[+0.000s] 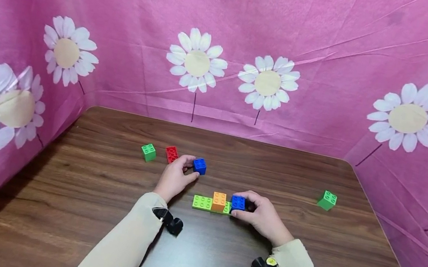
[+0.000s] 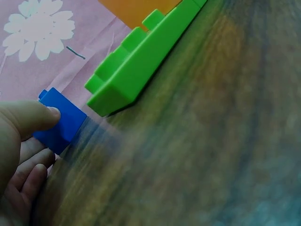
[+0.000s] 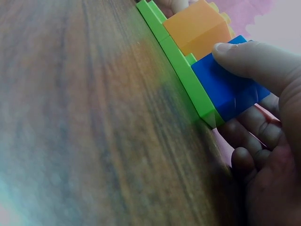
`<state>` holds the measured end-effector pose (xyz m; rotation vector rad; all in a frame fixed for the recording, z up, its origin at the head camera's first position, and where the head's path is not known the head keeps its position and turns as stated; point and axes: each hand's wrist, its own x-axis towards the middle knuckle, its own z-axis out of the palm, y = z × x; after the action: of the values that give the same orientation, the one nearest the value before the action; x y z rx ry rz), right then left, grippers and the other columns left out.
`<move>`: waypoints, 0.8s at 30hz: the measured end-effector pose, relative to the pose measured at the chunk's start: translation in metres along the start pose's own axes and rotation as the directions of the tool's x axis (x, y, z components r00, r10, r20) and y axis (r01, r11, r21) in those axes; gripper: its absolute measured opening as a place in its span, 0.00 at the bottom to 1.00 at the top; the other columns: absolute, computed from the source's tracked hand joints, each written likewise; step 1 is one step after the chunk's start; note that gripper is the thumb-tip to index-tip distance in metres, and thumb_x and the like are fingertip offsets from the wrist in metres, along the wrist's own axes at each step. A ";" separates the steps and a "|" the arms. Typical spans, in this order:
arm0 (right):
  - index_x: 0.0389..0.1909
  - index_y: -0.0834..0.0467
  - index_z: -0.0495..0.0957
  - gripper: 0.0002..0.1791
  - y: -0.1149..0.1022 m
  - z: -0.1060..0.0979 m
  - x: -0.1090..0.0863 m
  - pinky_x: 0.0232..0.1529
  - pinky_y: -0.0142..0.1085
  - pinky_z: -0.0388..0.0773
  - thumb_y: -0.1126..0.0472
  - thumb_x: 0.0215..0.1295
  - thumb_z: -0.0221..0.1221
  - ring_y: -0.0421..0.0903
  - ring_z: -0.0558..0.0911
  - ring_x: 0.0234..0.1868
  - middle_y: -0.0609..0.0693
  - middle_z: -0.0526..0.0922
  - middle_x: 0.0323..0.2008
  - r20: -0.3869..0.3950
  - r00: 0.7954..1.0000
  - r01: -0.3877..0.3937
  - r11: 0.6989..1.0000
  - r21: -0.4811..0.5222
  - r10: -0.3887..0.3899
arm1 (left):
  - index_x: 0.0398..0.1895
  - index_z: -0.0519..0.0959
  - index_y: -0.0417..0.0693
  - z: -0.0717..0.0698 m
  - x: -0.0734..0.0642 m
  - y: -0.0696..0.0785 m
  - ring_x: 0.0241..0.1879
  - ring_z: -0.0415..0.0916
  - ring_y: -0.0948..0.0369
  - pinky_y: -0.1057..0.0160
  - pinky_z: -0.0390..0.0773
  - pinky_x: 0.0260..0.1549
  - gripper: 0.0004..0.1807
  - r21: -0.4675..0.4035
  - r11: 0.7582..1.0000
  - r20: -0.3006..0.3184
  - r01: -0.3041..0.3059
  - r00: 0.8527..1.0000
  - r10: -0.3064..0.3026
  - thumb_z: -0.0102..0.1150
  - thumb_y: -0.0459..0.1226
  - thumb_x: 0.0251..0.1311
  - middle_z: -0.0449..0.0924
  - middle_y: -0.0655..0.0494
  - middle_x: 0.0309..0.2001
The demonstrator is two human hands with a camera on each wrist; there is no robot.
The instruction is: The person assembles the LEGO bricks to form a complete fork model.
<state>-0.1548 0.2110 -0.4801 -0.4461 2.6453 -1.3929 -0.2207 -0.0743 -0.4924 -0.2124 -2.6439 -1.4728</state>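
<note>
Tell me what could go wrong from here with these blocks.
The right hand grips a blue block at the end of the green strip; a sideways push might slide the strip. The left hand, pinching another blue block, is close to the red block and could bump it.

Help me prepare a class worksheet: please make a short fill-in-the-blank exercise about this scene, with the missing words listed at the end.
In the head view:
1. The left hand pinches a block coloured ____.
2. The right hand grips a second block at the ____ end of the light green strip.
3. The unheld block on that strip is ____.
4. The loose block farthest right is ____.

Missing words: blue; right; orange; green.
</note>
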 end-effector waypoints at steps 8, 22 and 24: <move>0.52 0.48 0.83 0.22 -0.003 0.000 -0.001 0.42 0.38 0.78 0.54 0.56 0.74 0.47 0.78 0.43 0.47 0.84 0.46 0.003 1.000 -0.003 1.000 0.012 0.003 | 0.56 0.78 0.48 -0.001 -0.002 0.001 0.54 0.80 0.55 0.53 0.76 0.56 0.20 0.004 1.000 0.003 0.004 1.000 -0.004 0.70 0.38 0.62 0.83 0.51 0.52; 0.52 0.47 0.83 0.22 -0.004 0.000 -0.002 0.43 0.41 0.77 0.53 0.55 0.74 0.47 0.78 0.43 0.46 0.84 0.46 0.007 1.000 -0.009 1.000 -0.008 0.009 | 0.55 0.79 0.46 -0.008 -0.020 -0.002 0.48 0.81 0.57 0.54 0.79 0.52 0.20 -0.146 0.987 0.063 -0.065 0.995 0.075 0.70 0.35 0.60 0.85 0.52 0.47; 0.52 0.47 0.83 0.22 -0.004 0.000 -0.002 0.44 0.41 0.77 0.53 0.56 0.74 0.47 0.78 0.43 0.46 0.84 0.46 0.006 1.000 -0.011 1.000 -0.007 0.011 | 0.55 0.80 0.46 -0.010 -0.023 -0.002 0.47 0.81 0.57 0.54 0.79 0.51 0.20 -0.168 0.983 0.085 -0.078 0.992 0.093 0.71 0.35 0.59 0.85 0.53 0.47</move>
<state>-0.1526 0.2097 -0.4771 -0.4360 2.6447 -1.3769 -0.1977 -0.0850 -0.4925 -0.4129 -2.5458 -1.6926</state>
